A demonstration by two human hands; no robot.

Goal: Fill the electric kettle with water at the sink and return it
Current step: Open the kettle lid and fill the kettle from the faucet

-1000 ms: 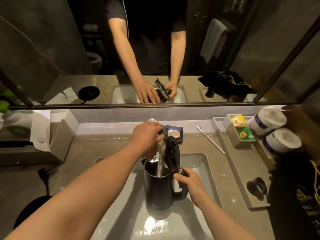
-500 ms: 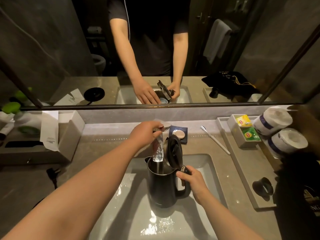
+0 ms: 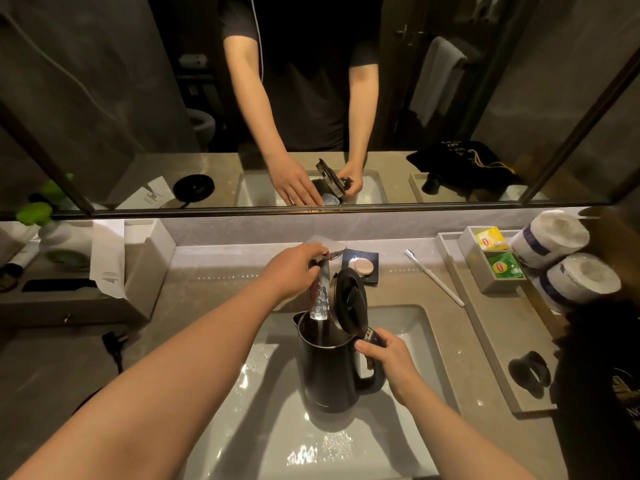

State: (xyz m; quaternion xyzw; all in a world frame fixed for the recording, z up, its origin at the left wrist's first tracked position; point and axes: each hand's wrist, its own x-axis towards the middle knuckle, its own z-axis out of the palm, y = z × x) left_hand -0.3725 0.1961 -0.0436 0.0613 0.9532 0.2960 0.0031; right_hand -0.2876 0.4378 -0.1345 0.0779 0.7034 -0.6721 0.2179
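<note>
A dark electric kettle [image 3: 329, 372] stands upright in the white sink basin [image 3: 408, 327], its lid [image 3: 349, 299] flipped up. My right hand [image 3: 388, 358] grips the kettle's handle at its right side. My left hand [image 3: 294, 271] is closed on the flat metal faucet lever [image 3: 327, 249] above the kettle. A stream of water [image 3: 320, 303] falls from the faucet into the kettle's open mouth. Water glints on the basin floor in front of the kettle.
The black kettle base [image 3: 193, 186] shows in the mirror; a plug and cord [image 3: 114, 344] lie at the left. A soap dish [image 3: 362, 266], toothbrush [image 3: 434, 277], tea-bag box [image 3: 493, 259], two paper rolls [image 3: 561, 258] and a grey tray [image 3: 485, 337] sit at the right.
Water now pours steadily into the kettle. My left hand has stayed on the faucet lever and my right hand on the handle. The view has shifted slightly.
</note>
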